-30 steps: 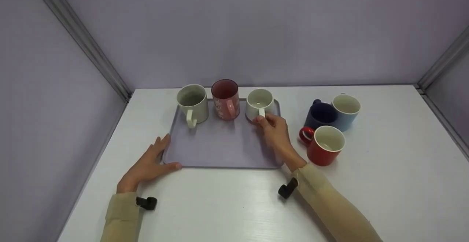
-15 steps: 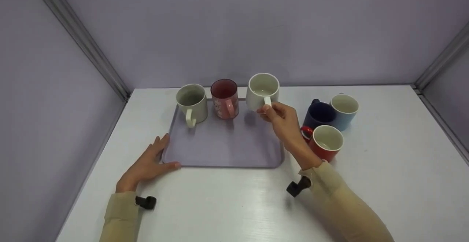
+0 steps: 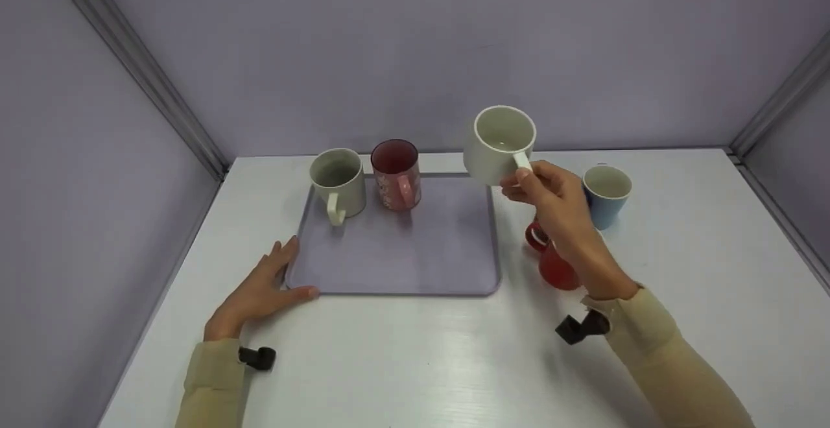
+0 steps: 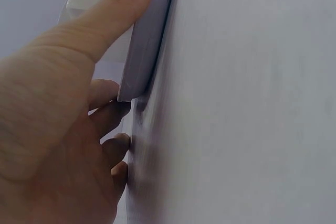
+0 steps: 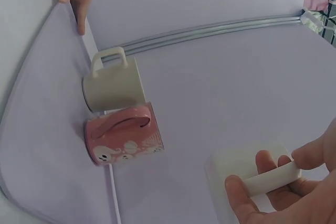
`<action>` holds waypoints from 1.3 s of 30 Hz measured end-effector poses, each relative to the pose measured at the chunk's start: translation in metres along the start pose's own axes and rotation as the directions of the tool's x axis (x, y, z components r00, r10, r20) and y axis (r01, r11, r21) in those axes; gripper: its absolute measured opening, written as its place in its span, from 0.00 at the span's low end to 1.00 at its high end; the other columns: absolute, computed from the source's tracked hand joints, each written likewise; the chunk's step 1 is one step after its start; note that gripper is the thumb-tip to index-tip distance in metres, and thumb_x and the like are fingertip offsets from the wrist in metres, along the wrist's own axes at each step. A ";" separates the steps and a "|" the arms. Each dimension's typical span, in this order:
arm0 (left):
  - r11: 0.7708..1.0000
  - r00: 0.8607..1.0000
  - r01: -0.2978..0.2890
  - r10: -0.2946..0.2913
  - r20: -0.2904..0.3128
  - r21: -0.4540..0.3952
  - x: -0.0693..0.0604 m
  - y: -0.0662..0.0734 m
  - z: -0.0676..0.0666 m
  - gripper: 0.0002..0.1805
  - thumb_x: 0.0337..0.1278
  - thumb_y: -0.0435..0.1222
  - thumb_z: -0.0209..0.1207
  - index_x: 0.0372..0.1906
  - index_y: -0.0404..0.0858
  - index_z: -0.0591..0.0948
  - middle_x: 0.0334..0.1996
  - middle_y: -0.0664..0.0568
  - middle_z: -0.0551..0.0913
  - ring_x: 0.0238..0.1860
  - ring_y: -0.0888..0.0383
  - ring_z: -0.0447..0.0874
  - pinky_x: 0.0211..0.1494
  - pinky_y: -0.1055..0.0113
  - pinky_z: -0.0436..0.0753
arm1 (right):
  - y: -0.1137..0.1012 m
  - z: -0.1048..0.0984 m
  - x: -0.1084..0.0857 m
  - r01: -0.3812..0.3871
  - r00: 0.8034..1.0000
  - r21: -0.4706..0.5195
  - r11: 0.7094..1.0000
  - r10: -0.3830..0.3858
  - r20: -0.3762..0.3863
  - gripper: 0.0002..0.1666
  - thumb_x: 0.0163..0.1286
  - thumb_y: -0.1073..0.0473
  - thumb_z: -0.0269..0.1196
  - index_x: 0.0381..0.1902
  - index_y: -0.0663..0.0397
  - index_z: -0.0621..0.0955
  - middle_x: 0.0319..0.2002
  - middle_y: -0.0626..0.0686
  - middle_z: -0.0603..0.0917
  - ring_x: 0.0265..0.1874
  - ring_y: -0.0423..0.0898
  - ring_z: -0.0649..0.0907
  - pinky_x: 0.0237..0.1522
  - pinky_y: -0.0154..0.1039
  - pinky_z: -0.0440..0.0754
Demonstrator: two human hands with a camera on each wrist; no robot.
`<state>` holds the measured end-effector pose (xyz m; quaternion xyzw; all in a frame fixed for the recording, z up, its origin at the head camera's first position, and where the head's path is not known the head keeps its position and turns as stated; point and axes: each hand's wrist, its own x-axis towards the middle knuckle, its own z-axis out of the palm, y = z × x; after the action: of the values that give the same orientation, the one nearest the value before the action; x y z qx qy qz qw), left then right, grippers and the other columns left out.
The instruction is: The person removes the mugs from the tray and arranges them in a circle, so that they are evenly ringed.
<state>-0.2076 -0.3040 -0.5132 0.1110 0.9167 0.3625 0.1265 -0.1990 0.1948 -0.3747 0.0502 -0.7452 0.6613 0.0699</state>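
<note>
the right hand (image 3: 564, 211) pinches the white mug (image 3: 489, 159) by its handle, in the air near the tray (image 3: 395, 253); a slack pinch could let it tip onto the red mug (image 3: 557, 269), which only the head view shows. the left hand (image 3: 259, 292), relaxed, touches the tray's corner.

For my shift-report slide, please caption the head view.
Right hand holds a white mug aloft by its handle; left hand touches the lavender tray at one corner.
</note>
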 end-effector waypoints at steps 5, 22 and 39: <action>1.000 1.000 0.013 -0.013 -0.003 0.000 -0.001 0.000 -0.002 0.66 0.57 0.62 0.74 0.89 0.44 0.47 0.88 0.39 0.42 0.88 0.38 0.27 0.88 0.35 0.33 | -0.009 -0.032 -0.008 0.038 0.999 0.081 0.996 -0.036 -0.026 0.14 0.85 0.60 0.56 0.49 0.67 0.83 0.39 0.51 0.90 0.43 0.47 0.91 0.55 0.34 0.90; 0.999 0.999 0.035 -0.035 -0.001 -0.003 -0.007 0.002 -0.004 0.65 0.58 0.63 0.73 0.89 0.48 0.47 0.88 0.41 0.40 0.87 0.36 0.26 0.86 0.32 0.33 | -0.003 -0.140 -0.028 0.172 0.984 0.196 0.965 -0.160 -0.076 0.16 0.83 0.65 0.59 0.38 0.78 0.81 0.34 0.56 0.88 0.34 0.48 0.92 0.45 0.35 0.92; 0.999 0.999 0.050 -0.050 -0.001 -0.021 -0.007 0.001 -0.004 0.65 0.57 0.62 0.74 0.89 0.49 0.47 0.88 0.43 0.41 0.88 0.37 0.25 0.87 0.34 0.31 | 0.050 -0.218 -0.049 0.186 0.975 0.359 0.914 -0.217 0.050 0.17 0.84 0.77 0.44 0.39 0.83 0.78 0.39 0.60 0.84 0.41 0.54 0.91 0.50 0.42 0.92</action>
<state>-0.2017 -0.3078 -0.5084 0.0863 0.9154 0.3690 0.1359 -0.1504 0.4166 -0.4066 0.1677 -0.6078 0.7704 0.0944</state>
